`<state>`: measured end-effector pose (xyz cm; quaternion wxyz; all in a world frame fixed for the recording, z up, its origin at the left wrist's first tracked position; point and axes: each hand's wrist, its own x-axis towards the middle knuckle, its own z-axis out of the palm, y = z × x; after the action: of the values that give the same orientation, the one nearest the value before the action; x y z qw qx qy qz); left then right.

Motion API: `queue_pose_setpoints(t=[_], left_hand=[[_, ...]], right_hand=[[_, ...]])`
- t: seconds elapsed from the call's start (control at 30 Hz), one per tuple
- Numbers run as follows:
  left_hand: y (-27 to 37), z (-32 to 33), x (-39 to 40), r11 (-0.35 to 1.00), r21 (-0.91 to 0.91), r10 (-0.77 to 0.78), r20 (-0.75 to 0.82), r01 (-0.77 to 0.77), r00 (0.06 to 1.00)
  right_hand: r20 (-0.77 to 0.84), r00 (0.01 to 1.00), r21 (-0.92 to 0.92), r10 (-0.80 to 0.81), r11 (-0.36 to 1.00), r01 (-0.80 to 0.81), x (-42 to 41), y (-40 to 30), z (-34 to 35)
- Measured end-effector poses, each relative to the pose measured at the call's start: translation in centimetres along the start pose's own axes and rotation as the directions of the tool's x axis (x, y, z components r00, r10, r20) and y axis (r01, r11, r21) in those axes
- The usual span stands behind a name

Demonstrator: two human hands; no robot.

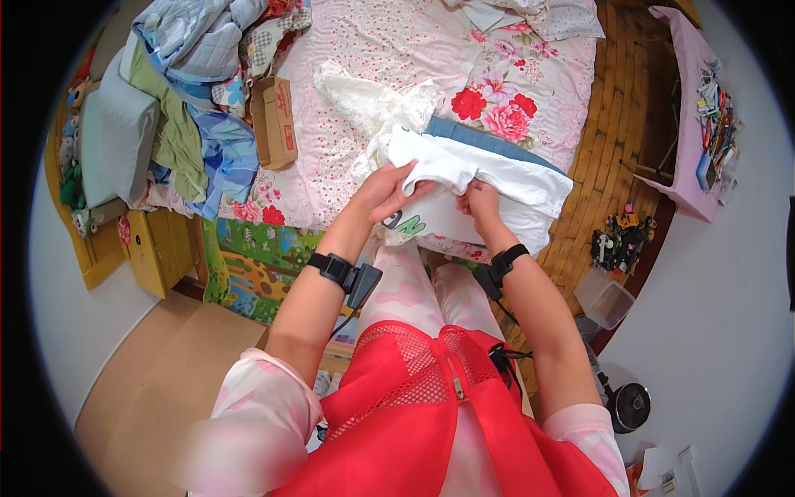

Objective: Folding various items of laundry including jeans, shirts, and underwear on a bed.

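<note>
A white garment (522,177), which looks like a T-shirt with a dark and green print, lies partly folded at the near edge of the bed. My left hand (386,191) holds a sleeve-like part of it, thumb above and fingers partly hidden beneath the cloth. My right hand (481,202) pinches the same garment further right, its fingertips partly hidden. Under the garment's far side shows folded blue denim-like cloth (490,144). A cream lace garment (379,102) lies crumpled just beyond my left hand.
An open cardboard box (273,124) sits on the floral bedspread (497,118), beside heaped bedding (192,56). On the right stand a pink-covered table (680,124) with pens, toy vehicles (621,242) and a clear plastic bin (604,298) on the wooden floor (605,149).
</note>
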<state>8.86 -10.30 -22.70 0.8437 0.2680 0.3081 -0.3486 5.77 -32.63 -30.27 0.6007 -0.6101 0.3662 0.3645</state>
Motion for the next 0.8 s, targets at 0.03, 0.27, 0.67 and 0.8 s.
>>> queue_pose_setpoints(t=[0.03, 0.27, 0.67, 0.8], left_hand=[[-0.6, -0.7, -0.4, 0.998, 0.067, -0.008, -0.05, 0.012, 0.999], [-7.4, -13.3, 0.1, 0.627, 0.766, 0.314, -0.418, 0.144, 0.853], [-6.3, -11.4, 1.7, 0.653, 0.704, 0.259, -0.553, 0.278, 0.792], [-5.3, -10.0, 1.6, 0.595, 0.708, 0.196, -0.586, 0.38, 0.786]], right_hand=[[-0.068, 0.998, 0.215, 0.02, 0.977, -0.005, 0.0, 0.1, 0.2], [-0.204, 0.977, 0.019, -0.055, 0.998, 0.06, -2.5, 0.4, 0.3], [-0.038, 0.913, -0.036, -0.407, 0.913, 0.406, -3.9, 1.8, 2.4], [-0.084, 0.992, -0.312, -0.09, 0.948, 0.06, -5.0, 1.0, 1.1]])
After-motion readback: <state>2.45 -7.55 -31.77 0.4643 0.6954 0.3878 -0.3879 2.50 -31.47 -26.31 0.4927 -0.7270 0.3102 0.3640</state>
